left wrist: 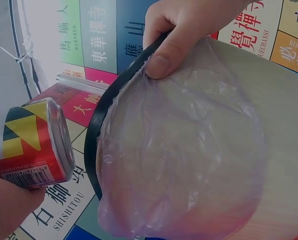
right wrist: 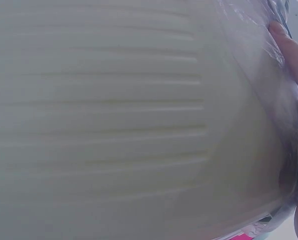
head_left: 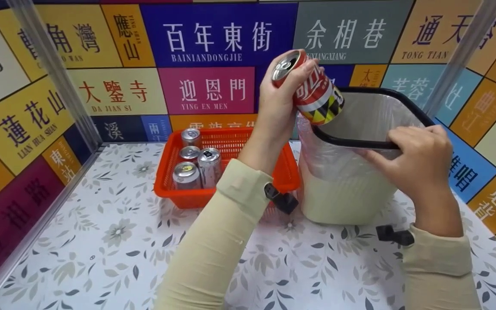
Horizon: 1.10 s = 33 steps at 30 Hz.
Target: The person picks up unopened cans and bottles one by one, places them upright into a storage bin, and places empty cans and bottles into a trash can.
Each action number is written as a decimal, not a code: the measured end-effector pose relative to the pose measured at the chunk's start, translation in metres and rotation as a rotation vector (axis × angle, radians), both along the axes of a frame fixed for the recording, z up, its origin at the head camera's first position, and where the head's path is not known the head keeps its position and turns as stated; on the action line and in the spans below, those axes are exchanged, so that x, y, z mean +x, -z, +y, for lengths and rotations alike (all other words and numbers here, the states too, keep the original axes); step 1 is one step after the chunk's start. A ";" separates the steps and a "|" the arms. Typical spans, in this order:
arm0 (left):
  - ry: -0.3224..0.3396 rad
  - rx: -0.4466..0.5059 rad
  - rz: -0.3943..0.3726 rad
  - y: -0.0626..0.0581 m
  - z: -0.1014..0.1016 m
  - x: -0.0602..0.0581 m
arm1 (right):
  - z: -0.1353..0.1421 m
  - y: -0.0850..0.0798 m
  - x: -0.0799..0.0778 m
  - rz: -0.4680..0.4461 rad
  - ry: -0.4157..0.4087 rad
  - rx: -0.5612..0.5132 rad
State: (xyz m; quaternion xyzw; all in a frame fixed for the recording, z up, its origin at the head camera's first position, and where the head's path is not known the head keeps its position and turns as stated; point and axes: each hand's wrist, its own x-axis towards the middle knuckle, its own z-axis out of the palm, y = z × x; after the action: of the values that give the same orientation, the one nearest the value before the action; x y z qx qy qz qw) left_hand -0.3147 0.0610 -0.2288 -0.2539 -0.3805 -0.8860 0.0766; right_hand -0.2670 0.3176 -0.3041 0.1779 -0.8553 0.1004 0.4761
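Note:
A red soda can (head_left: 317,92) with a yellow-and-black checkered band is gripped in my left hand (head_left: 280,92). It tilts, bottom end toward the bin's opening, and its top shows an opened mouth. In the left wrist view, the can's base (left wrist: 61,140) is just short of the black rim (left wrist: 96,130). My right hand (head_left: 424,159) grips the near right of the trash bin's rim, thumb outside and fingers over the edge. The cream trash bin (head_left: 342,202) wears a translucent bag (head_left: 338,157) folded over its top. In the right wrist view the bin's ribbed wall (right wrist: 104,115) fills most of the frame.
An orange-red plastic basket (head_left: 226,200) stands left of the bin with several cans, among them a silver one (head_left: 186,175), upright at its left side. Beneath everything lies a leaf-patterned tablecloth (head_left: 114,258). Colorful sign-covered walls (head_left: 218,34) close off the back and sides.

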 end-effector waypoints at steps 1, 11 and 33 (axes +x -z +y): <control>-0.009 -0.020 -0.008 -0.001 0.001 -0.001 | 0.000 0.000 0.000 0.002 -0.001 -0.002; -0.090 -0.202 -0.014 -0.001 0.019 -0.005 | -0.001 -0.001 -0.003 0.033 -0.022 -0.017; -0.145 -0.647 0.015 0.010 0.041 -0.007 | -0.002 0.000 -0.002 0.036 -0.020 -0.020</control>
State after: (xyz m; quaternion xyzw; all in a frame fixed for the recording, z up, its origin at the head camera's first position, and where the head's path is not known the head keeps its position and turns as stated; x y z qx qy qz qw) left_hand -0.3217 0.1017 -0.2385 -0.2436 -0.6587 -0.7095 0.0575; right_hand -0.2685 0.3153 -0.3046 0.1833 -0.8438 0.1104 0.4922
